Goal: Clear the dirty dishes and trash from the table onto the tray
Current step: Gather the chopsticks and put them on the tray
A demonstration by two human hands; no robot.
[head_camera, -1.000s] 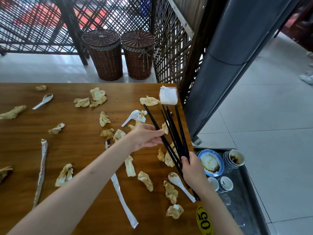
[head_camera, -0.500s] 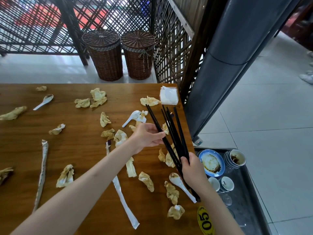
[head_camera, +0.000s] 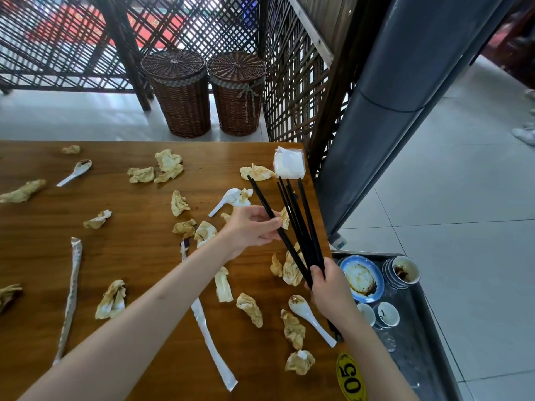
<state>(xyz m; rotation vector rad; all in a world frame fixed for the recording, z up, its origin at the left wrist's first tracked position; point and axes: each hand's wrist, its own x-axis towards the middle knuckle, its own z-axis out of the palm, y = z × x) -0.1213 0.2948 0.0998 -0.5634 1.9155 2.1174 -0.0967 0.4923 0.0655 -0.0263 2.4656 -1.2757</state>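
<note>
- Crumpled napkins (head_camera: pixel 168 168) and spoons (head_camera: pixel 75 172) lie scattered across the counter (head_camera: pixel 121 250).
- The tray (head_camera: pixel 428 340) sits right of the counter, holding a plate (head_camera: pixel 362 279) and cups (head_camera: pixel 404 270).
- Two baskets (head_camera: pixel 178 94) stand behind the counter.

left arm (head_camera: pixel 139 314): bare, no sleeve | right arm (head_camera: pixel 373 357): bare, no sleeve | no rings or watch visible

Daylight falls through a dark wooden lattice screen (head_camera: pixel 72 39) onto a pale tiled floor (head_camera: pixel 451 180) in a dining room. Two lidded brown wicker baskets (head_camera: pixel 185 94) stand side by side on the tiles against the screen, just beyond the far edge of a wooden table (head_camera: pixel 43 256). A second lattice panel (head_camera: pixel 292 91) runs at an angle beside a broad grey column (head_camera: pixel 405 82) leaning across the right of the view.
</note>
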